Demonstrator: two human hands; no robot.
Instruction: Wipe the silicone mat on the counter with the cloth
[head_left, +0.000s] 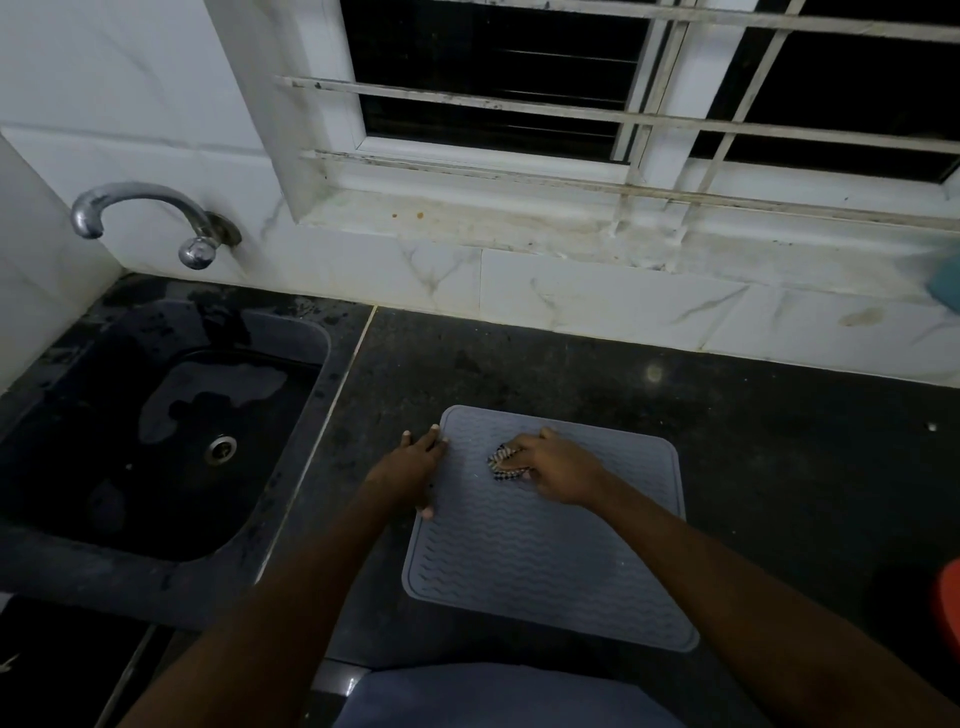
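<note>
Grey silicone mat (545, 540) lies near the worktop's (727, 415) front edge. Our right hand (556, 470) bunches the checked cloth (503, 462) in closed fingers at the mat's far end; our left hand (410, 467) presses spread fingers on its left edge.

A grey silicone mat (545, 545) lies matt and soft-looking, its surface ribbed all over with raised wavy lines and edged by a smooth flat border. It rests on a dark polished stone counter (753, 441), speckled, with a faint gloss and one small bright reflection. A bunched woven cloth (503, 462), checked dark and light, looks like coarse fabric. The sink (171, 441) is the same dark stone-like material, wet and patchily shiny, with a bright metal drain ring (221, 448). The tap (150, 218) is chromed metal, glossy but dulled in spots. The wall tiles (597, 296) are glossy white with grey marble veining, and the window grille (649, 119) is white-painted metal, stained and chipped.
</note>
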